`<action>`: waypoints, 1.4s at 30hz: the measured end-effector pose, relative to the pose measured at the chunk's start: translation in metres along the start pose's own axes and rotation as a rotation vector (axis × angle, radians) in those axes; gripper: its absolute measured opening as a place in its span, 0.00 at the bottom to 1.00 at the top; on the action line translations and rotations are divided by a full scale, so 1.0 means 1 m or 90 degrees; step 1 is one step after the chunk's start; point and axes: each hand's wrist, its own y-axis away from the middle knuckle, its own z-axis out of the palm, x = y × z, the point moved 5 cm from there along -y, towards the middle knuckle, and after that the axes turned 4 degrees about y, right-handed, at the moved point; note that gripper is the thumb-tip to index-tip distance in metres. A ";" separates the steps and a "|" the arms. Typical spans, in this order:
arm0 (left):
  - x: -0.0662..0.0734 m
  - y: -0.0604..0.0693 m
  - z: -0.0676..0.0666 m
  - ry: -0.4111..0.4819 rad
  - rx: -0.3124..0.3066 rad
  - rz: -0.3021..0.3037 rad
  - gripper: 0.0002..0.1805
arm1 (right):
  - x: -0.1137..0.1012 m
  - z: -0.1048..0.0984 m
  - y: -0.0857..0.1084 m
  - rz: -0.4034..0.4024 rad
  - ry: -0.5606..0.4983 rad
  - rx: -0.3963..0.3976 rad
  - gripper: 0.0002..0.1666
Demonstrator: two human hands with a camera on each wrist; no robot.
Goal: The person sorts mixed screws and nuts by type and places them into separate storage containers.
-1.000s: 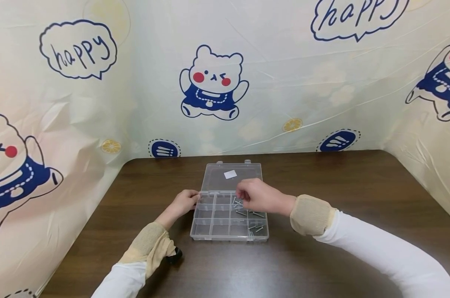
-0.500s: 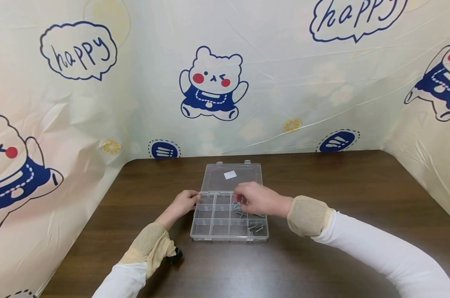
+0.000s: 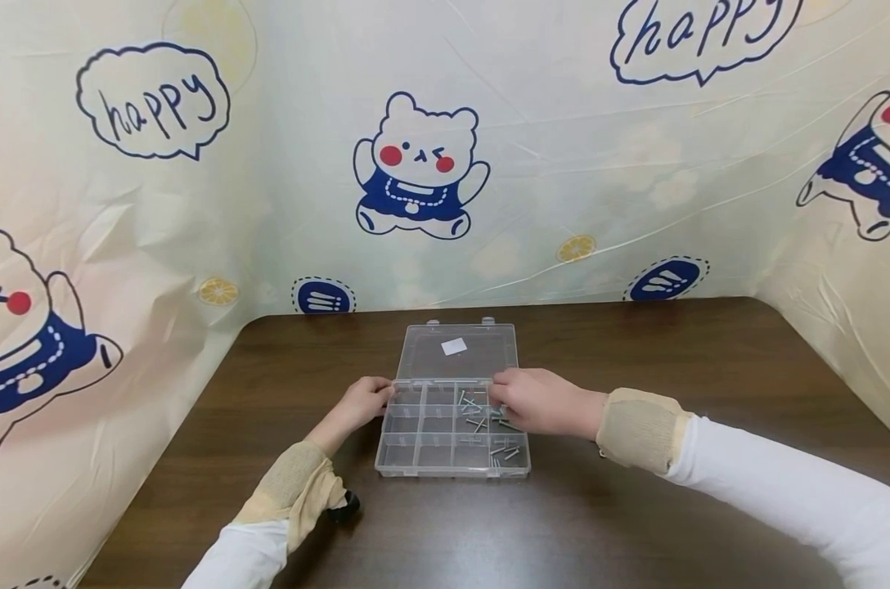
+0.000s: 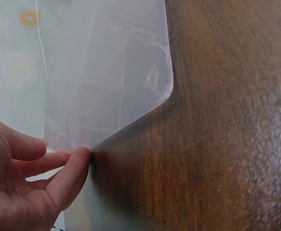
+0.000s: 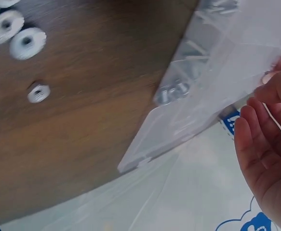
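My left hand [image 3: 364, 401] holds the back left corner of a clear plastic compartment box [image 3: 435, 473], thumb and fingers pinching its edge in the left wrist view. Over the back right compartments is my right hand [image 3: 541, 401], fingers pointing down and curled; whether they hold anything is hidden. Screws [image 3: 469, 401] lie in the back compartment of the third column, and crossed screws [image 3: 478, 424] in the one before it. Several more screws [image 3: 505, 452] fill part of the front right compartment. Small shiny metal pieces [image 5: 171, 91] sit at the back right.
The box's clear lid [image 3: 482, 348] lies folded back on the brown table [image 3: 305, 352], with a white label [image 3: 454, 346]. In the right wrist view a nut [image 5: 38, 92] and several round metal parts [image 5: 28, 43] rest on the table. A printed curtain hangs behind.
My right hand has moved right, from the third column toward the right column, uncovering the screws at the back. A second screw now crosses the one in the middle compartment. My left hand stays.
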 end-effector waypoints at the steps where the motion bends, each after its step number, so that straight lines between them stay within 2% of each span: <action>1: 0.000 0.000 0.000 -0.001 -0.001 0.002 0.17 | 0.000 0.001 0.002 -0.005 0.012 -0.001 0.06; 7: 0.000 0.001 0.000 0.006 -0.002 0.002 0.17 | 0.005 0.002 0.011 -0.007 0.036 -0.028 0.06; 12: 0.000 0.000 0.000 0.005 -0.005 -0.002 0.17 | 0.012 0.003 0.017 0.015 0.030 -0.073 0.08; 23: 0.000 -0.001 0.001 0.008 -0.006 0.005 0.17 | 0.028 -0.001 0.039 0.049 0.013 -0.112 0.07; 32: -0.001 0.000 0.001 0.014 -0.008 0.003 0.17 | 0.040 0.000 0.064 0.057 -0.007 -0.112 0.08; 42: -0.002 -0.001 0.000 0.016 -0.006 0.000 0.17 | 0.047 0.000 0.086 0.098 -0.064 -0.117 0.06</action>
